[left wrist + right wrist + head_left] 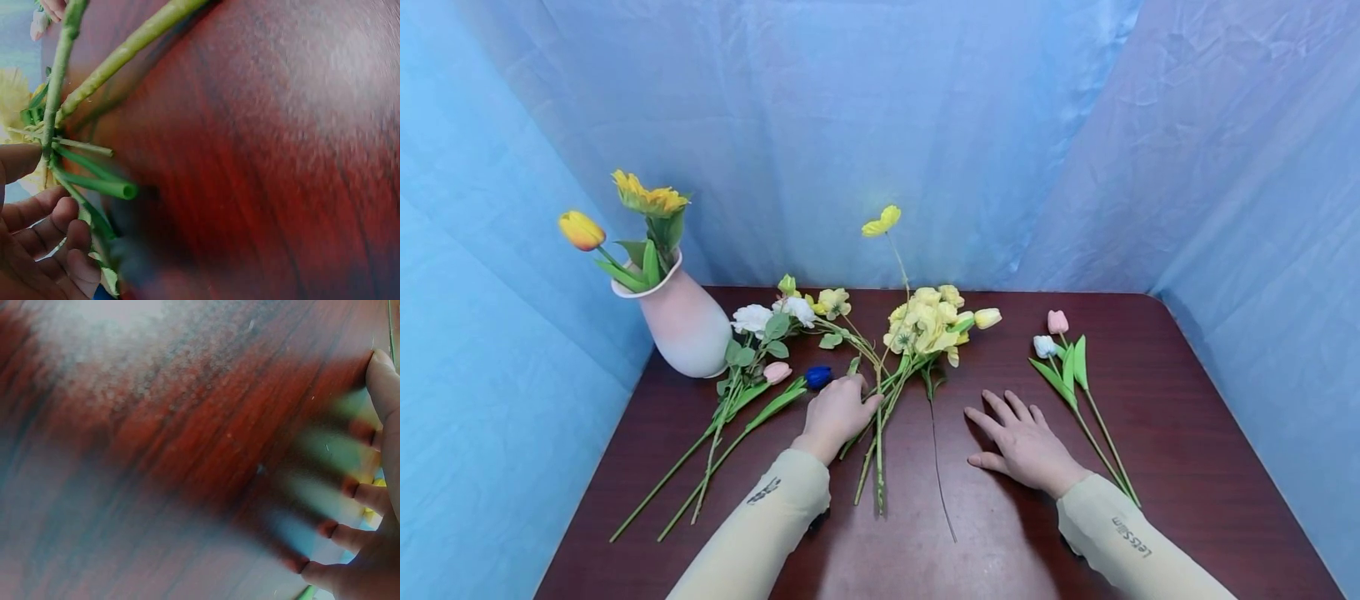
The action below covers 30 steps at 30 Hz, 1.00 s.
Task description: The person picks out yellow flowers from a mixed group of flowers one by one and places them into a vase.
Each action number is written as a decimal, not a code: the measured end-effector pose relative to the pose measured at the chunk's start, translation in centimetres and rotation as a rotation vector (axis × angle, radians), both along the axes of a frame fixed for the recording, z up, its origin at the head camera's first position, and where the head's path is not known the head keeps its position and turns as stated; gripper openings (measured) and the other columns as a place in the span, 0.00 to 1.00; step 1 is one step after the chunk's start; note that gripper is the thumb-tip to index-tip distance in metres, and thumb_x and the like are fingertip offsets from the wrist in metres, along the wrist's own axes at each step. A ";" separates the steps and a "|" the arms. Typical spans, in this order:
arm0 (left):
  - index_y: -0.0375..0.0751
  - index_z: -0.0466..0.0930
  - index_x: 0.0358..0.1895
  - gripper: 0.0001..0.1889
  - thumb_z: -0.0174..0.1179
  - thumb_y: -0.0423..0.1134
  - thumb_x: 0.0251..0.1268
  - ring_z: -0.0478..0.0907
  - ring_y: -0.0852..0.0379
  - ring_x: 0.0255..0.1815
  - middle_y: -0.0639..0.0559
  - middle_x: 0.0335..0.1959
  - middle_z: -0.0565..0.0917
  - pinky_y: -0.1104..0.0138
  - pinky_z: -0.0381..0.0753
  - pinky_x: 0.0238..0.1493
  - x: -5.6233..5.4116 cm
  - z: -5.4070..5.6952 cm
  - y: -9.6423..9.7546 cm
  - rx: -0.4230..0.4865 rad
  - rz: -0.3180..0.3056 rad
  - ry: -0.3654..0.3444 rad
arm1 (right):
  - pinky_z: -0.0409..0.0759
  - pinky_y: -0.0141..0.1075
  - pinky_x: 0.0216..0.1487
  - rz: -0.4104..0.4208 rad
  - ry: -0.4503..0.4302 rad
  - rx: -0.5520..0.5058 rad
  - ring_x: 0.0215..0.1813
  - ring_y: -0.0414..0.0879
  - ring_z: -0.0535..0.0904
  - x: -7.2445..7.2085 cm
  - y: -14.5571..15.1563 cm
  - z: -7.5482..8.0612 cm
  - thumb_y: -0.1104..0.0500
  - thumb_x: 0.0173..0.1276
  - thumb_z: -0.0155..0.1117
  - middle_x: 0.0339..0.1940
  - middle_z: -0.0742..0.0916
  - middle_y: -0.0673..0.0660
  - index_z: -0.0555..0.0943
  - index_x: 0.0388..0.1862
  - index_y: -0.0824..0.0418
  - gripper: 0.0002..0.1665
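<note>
Pale blue curtain [880,125] behind and at both sides. Dark reddish, wood-grained table [1000,533] in front of it. At its far left corner, a pink-to-white vase [688,329], leaning in the head view, with a yellow-and-red tulip [580,231] and a frilled yellow bloom [647,197] in its mouth.

Near the table's middle, the yellow-flowered bunch [925,325]: heads toward the curtain, green stems crossing and fanning toward the person. To its left, white blooms [752,319] on leafy stems, with a pink tulip [777,372] and a blue tulip [817,377] just beside. Well to the right, a tulip pair [1067,375], one pink head, one whitish.

Right hand [1026,442]: palm down, fingers spread wide and nearly straight, thumb out to the side; holds nothing. In the right wrist view the fingertips meet their reflections at the tabletop. Lies between bunch and tulip pair.

Left hand [842,412]: at the bunch's crossing stems, near the blue tulip. Thumb reaches a stem; fingers bend partway, a gap visible between thumb and forefinger. Whether the grasp is firm, cannot tell.
</note>
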<state>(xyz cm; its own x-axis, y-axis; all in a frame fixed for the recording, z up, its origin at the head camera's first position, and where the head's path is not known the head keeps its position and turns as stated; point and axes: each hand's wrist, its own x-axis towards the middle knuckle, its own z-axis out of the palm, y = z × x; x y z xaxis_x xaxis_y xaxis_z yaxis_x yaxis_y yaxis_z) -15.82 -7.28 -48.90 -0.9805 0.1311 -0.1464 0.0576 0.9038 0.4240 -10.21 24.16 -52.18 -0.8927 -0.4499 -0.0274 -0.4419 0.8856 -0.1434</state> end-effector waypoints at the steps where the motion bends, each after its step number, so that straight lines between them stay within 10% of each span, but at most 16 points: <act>1: 0.46 0.83 0.46 0.18 0.63 0.58 0.70 0.84 0.48 0.43 0.48 0.43 0.86 0.50 0.82 0.39 -0.1 -0.1 0.0 0.006 0.010 -0.004 | 0.64 0.72 0.65 0.000 0.002 -0.001 0.76 0.72 0.62 0.0 0.0 0.0 0.32 0.66 0.66 0.78 0.69 0.65 0.72 0.76 0.49 0.44; 16: 0.48 0.84 0.54 0.16 0.62 0.47 0.67 0.84 0.46 0.41 0.47 0.50 0.85 0.49 0.82 0.42 -0.2 0.0 0.6 0.086 0.087 -0.056 | 0.62 0.73 0.66 -0.011 -0.011 -0.007 0.77 0.72 0.61 0.2 0.0 0.1 0.32 0.66 0.65 0.79 0.68 0.64 0.71 0.77 0.48 0.44; 30: 0.43 0.82 0.42 0.06 0.61 0.35 0.63 0.80 0.48 0.31 0.49 0.33 0.83 0.55 0.80 0.34 -0.5 1.3 -0.5 0.174 0.111 0.017 | 0.62 0.74 0.66 -0.016 -0.031 -0.030 0.77 0.73 0.61 0.3 -0.2 0.5 0.33 0.66 0.67 0.78 0.68 0.66 0.72 0.76 0.50 0.44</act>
